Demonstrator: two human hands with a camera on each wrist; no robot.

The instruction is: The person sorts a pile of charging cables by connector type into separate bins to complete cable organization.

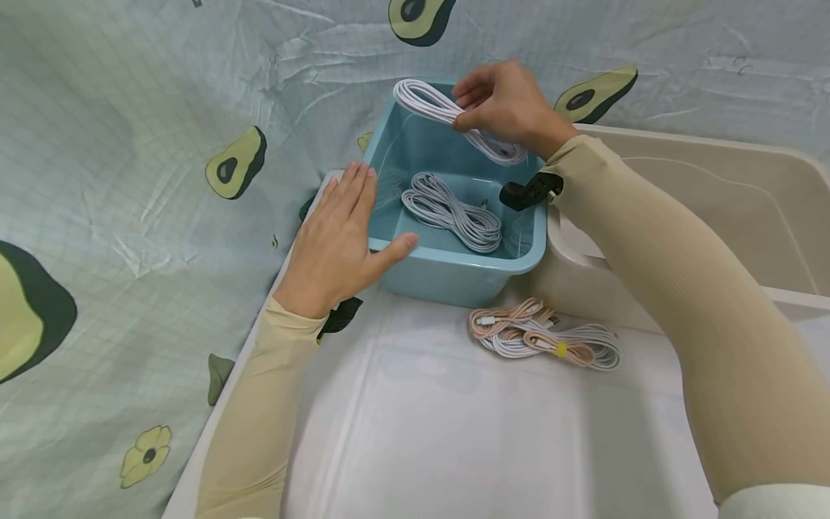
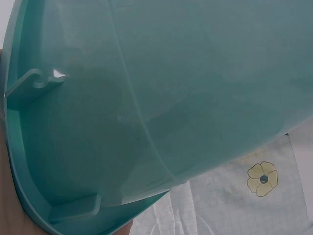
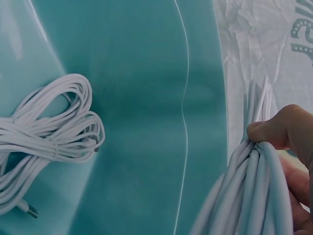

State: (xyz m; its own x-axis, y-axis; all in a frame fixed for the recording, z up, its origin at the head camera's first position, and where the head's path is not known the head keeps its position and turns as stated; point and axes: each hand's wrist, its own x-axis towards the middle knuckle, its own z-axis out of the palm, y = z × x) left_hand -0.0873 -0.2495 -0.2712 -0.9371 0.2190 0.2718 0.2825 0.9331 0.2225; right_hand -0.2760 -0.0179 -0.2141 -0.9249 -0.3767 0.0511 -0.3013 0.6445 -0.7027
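The blue tub (image 1: 447, 267) stands at the far end of the white table (image 1: 454, 432), its mouth open from above; a coiled white cable (image 1: 452, 213) covers the middle of its floor, leaving bare floor at its left. The left hand (image 1: 340, 241) blocks the tub's left rim, and the right hand (image 1: 509, 101) with its held cable bundle (image 1: 447, 112) hangs over the far right corner. On the table near the tub's right, loose cables (image 1: 545, 335) lie in the way; the near table is free. A cream bin (image 1: 713, 194) walls the right side.
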